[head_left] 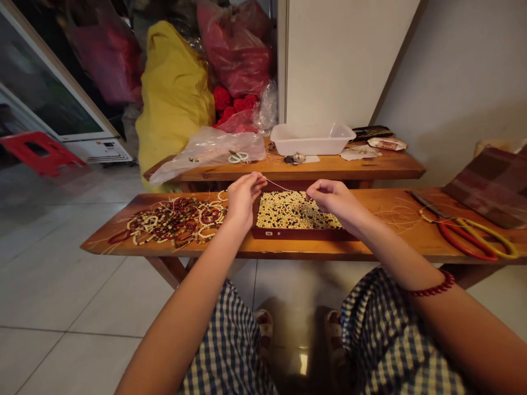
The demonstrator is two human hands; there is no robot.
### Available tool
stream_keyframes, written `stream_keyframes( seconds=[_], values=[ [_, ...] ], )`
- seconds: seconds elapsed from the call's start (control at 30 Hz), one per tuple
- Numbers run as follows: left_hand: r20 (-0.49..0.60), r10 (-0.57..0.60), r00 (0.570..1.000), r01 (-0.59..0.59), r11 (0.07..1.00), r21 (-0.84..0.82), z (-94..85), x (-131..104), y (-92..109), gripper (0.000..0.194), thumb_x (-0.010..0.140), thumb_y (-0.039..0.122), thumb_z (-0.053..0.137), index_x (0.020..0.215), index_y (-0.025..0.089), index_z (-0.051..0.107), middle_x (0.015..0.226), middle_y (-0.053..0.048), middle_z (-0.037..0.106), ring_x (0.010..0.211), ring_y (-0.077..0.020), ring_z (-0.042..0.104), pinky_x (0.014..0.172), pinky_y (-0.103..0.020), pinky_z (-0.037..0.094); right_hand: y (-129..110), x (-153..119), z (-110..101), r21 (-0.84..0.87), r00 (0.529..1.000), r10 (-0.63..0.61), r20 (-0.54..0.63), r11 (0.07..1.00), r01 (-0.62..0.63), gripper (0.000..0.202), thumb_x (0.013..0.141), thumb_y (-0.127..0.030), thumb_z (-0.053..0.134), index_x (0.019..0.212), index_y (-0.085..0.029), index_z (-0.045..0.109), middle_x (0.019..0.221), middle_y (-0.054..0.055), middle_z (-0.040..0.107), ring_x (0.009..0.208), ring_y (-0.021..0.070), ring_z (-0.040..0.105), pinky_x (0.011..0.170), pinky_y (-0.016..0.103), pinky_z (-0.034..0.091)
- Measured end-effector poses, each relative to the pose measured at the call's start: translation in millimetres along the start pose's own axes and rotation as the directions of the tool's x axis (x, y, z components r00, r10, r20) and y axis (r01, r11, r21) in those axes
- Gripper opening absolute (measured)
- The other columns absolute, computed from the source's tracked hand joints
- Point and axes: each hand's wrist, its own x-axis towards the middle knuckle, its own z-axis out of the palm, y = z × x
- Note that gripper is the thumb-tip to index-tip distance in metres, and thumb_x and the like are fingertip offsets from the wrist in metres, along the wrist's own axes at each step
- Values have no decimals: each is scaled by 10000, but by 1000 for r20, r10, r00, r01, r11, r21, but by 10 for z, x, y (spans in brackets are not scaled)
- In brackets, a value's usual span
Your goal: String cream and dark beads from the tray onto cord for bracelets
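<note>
My left hand (244, 197) is closed in a pinch on one end of a thin pale string (279, 185), above the left edge of a dark red box. The string runs slackly across to my right hand (329, 196), whose thumb and fingers are pressed together over the box's right part. Whether a bead sits in the right fingertips is too small to tell. Below both hands, the box (304, 234) holds many small cream and dark beads (288, 211). A heap of beaded bracelets (173, 222) lies to the left of my left hand.
Right of the box lie loose strings (397, 216) and scissors with red and yellow handles (473, 238) on the wooden bench (370, 249). A second bench behind (395, 167) carries a white plastic tub (313, 144), small pale-handled scissors (239, 157) and a clear plastic bag (206, 151).
</note>
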Motion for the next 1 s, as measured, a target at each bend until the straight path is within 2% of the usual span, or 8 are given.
stream_keyframes(
  seconds=[0.17, 0.27, 0.43, 0.57, 0.7, 0.8, 0.87, 1.0],
  values=[
    [-142, -123, 982, 79, 955, -286, -143, 158, 77, 178, 835, 178, 502, 665, 168, 555, 697, 11, 652, 746, -98, 641, 880, -271, 438, 18, 21, -50, 39, 996, 45, -77, 998, -42, 81, 691, -242, 526, 668, -165, 511, 577, -22, 465, 468, 64, 304, 462, 247, 244],
    [-159, -150, 976, 90, 938, -335, -177, 181, 82, 177, 834, 156, 495, 663, 170, 538, 679, 14, 650, 722, -93, 640, 900, -273, 436, 38, 26, -60, 5, 994, 38, -99, 999, -37, 68, 680, -227, 519, 662, -162, 522, 601, -5, 503, 474, 68, 322, 471, 252, 267],
    [-136, -76, 988, 34, 956, -290, -152, 127, 64, 142, 821, 173, 513, 685, 168, 555, 699, 5, 649, 722, -95, 641, 905, -271, 448, 78, 45, -81, -165, 984, -35, -173, 986, 6, 111, 721, -241, 506, 714, -152, 572, 724, 51, 611, 604, 119, 481, 600, 281, 379],
    [-36, -53, 998, 39, 951, -306, -142, 95, 62, 105, 791, 192, 559, 687, 177, 558, 760, 2, 652, 760, -94, 638, 917, -277, 457, 113, 59, -129, -368, 977, -96, -191, 930, 19, 145, 756, -253, 498, 761, -154, 604, 835, 90, 666, 746, 177, 564, 701, 311, 407],
    [32, 28, 999, -21, 981, -195, -116, 68, 48, 82, 767, 246, 595, 715, 190, 565, 817, -20, 653, 793, -105, 628, 914, -292, 464, 175, 62, -239, -546, 990, -80, -120, 838, 2, 137, 728, -237, 528, 716, -172, 649, 806, 92, 696, 760, 216, 601, 708, 330, 415],
    [155, 96, 983, -87, 994, -62, -57, 28, 5, 90, 735, 259, 623, 731, 180, 581, 802, -22, 646, 764, -107, 620, 874, -297, 479, 245, 55, -336, -641, 998, -49, -24, 768, 22, 102, 679, -197, 571, 633, -188, 661, 739, 83, 702, 725, 218, 617, 685, 314, 422],
    [230, 100, 968, -114, 992, 51, -8, -4, -40, 90, 711, 244, 640, 725, 170, 589, 741, -9, 634, 700, -101, 607, 804, -282, 491, 292, 44, -383, -684, 998, -26, 49, 727, 52, 91, 643, -161, 596, 600, -193, 669, 707, 77, 701, 698, 214, 621, 662, 300, 424],
    [308, 47, 950, -138, 950, 282, 65, -39, -145, 106, 667, 225, 668, 706, 155, 598, 639, -1, 612, 615, -106, 578, 670, -258, 480, 356, 20, -419, -734, 986, 5, 164, 668, 119, 133, 616, -108, 585, 602, -190, 689, 702, 79, 705, 656, 206, 620, 634, 294, 423]
  ],
)
